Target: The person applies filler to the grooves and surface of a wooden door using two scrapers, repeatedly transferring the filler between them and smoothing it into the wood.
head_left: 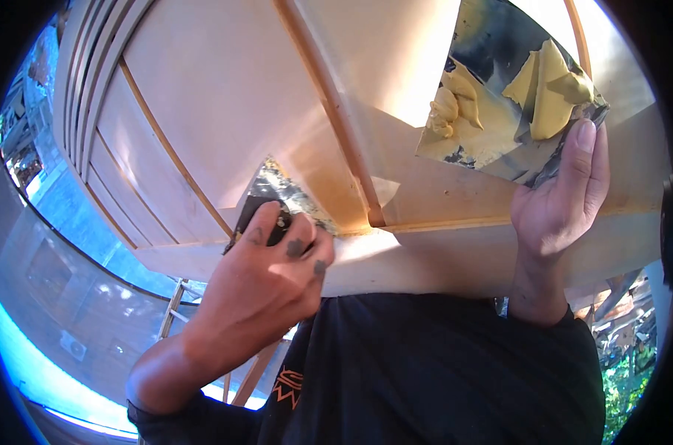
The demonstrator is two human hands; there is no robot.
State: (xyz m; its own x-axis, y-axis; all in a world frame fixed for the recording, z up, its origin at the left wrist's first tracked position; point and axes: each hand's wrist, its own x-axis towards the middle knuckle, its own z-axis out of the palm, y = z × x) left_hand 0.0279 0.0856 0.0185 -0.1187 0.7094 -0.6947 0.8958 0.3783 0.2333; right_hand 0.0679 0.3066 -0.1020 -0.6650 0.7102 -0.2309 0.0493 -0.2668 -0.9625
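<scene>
My left hand [273,271], with grey smudges on its fingers, grips a black handle on a flat metal scraper [281,182]. The scraper's blade is speckled with residue and lies against the pale panelled surface [203,96], beside a brown strip. On the right, my right hand [566,185] holds the lower edge of a dark, shiny sheet [492,44], thumb on top and the other fingers partly hidden. Thick yellow-tan paste [551,93] sits on the sheet in a large lump, with a smaller mound at its left.
Brown strips [322,89] run across the panel, and a long horizontal one [529,219] crosses below the sheet. Curved slats [92,81] are at the upper left. A ladder [171,308] stands beyond the panel at lower left. Green foliage [625,386] shows at lower right.
</scene>
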